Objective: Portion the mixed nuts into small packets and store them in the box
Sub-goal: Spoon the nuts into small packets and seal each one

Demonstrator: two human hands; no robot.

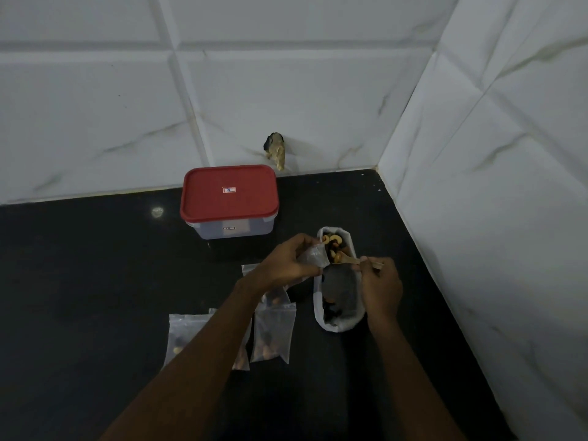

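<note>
The small packet [313, 257] is thin, limp film, best taken at its mouth. The left hand [286, 265] has it pinched in its grip there, against the left rim of the white nut bag [318, 300]. The right hand [381, 288] has its grip curled round a wooden spoon [348, 260], bowl over the mixed nuts [334, 241] in the bag. Filled packets [273, 334] left of the bag are partly hidden by the forearm. The red-lidded box [229, 198] stands behind the bag, closed. The held packet's fill is unclear.

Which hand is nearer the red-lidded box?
Left. The left hand, holding a small packet, sits just in front of the box; the right hand, gripping a wooden spoon, is farther away to the right.
</note>
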